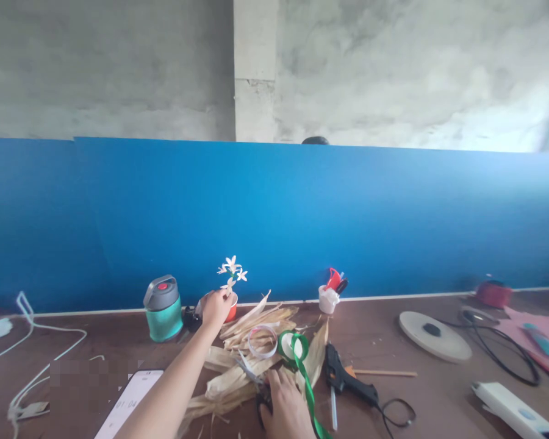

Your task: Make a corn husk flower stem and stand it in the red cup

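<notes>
Right hand (286,408), nearest the camera, is curled low over a heap of dried corn husks (238,372), fingers at dark handles (263,396), probably scissors; whether it grips them cannot be determined. Black hot glue gun (343,378) lies to that hand's right, green ribbon roll (293,344) just ahead of it. Farther ahead and leftward, left hand (216,308) is closed around the stem of a white flower (231,268), just above a red cup (231,314).
</notes>
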Available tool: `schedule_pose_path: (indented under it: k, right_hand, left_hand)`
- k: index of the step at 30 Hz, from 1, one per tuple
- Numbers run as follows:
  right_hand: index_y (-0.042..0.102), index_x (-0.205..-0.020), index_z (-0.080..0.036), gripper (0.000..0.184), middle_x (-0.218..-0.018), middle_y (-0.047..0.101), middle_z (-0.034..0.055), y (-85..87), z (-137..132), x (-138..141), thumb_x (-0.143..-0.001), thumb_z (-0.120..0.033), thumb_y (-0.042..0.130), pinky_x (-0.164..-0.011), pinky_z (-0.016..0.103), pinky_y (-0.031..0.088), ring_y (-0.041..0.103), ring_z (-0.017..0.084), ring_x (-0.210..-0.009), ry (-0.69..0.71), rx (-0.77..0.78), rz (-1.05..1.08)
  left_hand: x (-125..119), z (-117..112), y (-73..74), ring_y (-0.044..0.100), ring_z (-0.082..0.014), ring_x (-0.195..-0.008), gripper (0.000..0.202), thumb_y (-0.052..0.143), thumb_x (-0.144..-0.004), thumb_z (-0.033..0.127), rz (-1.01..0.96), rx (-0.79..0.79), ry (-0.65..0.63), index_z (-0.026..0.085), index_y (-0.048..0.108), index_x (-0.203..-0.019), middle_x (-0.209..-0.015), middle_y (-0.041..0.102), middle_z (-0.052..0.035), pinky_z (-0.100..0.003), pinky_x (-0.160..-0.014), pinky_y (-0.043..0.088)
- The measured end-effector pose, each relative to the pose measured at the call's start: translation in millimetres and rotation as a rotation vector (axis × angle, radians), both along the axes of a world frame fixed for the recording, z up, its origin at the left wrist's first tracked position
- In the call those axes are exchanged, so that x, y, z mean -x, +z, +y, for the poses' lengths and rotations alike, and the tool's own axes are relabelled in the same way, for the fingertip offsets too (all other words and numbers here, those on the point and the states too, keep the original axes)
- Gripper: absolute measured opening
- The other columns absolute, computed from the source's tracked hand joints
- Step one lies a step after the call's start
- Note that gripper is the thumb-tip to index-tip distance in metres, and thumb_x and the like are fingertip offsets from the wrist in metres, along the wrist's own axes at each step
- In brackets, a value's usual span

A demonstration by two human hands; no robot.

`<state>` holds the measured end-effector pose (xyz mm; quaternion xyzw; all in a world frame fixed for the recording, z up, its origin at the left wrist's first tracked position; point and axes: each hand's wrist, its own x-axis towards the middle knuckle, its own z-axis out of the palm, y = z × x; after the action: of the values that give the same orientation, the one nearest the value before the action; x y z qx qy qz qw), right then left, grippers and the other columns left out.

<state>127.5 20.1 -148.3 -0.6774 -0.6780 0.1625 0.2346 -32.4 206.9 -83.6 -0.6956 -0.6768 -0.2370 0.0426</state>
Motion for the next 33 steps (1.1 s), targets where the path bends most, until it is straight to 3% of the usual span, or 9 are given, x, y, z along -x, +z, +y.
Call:
schedule_pose_path:
  k: [10,15,33]
  right_hand:
    - [0.060,-0.106,-0.017,0.040,-0.111,0.064,0.0093,-3.3,-0.8,0.2,-0.067,-0.008,0.059,-0.094,0.034,0.037,0.054,0.027,-0.109,0.003,-0.027,0.002]
    - [0.060,-0.105,-0.017,0.038,-0.109,0.065,0.0092,-3.1,-0.8,-0.9,-0.068,-0.008,0.058,-0.093,0.035,0.037,0.055,0.027,-0.107,0.016,-0.026,-0.005]
    - [0.059,-0.106,-0.018,0.040,-0.110,0.065,0.0095,-1.7,-0.9,-0.5,-0.067,-0.008,0.059,-0.093,0.034,0.036,0.055,0.026,-0.108,0.010,-0.032,-0.017]
  left_hand:
    - [0.1,-2.3,-2.6,0.061,-0.0251,-0.090,0.029,0.048,-0.085,0.038,-0.028,-0.054,0.050,0.022,0.071,-0.080,-0.082,0.074,-0.0066,-0.034,-0.079,0.036]
    - [-1.7,-1.8,-0.1,0.056,-0.0293,-0.096,0.031,0.048,-0.085,0.039,-0.020,-0.066,0.099,0.021,0.073,-0.080,-0.092,0.071,-0.0100,-0.036,-0.075,0.037]
    - [-0.1,0.1,1.0,0.057,-0.0284,-0.095,0.031,0.049,-0.083,0.040,0.007,-0.040,0.102,0.022,0.074,-0.080,-0.092,0.071,-0.0096,-0.035,-0.075,0.037]
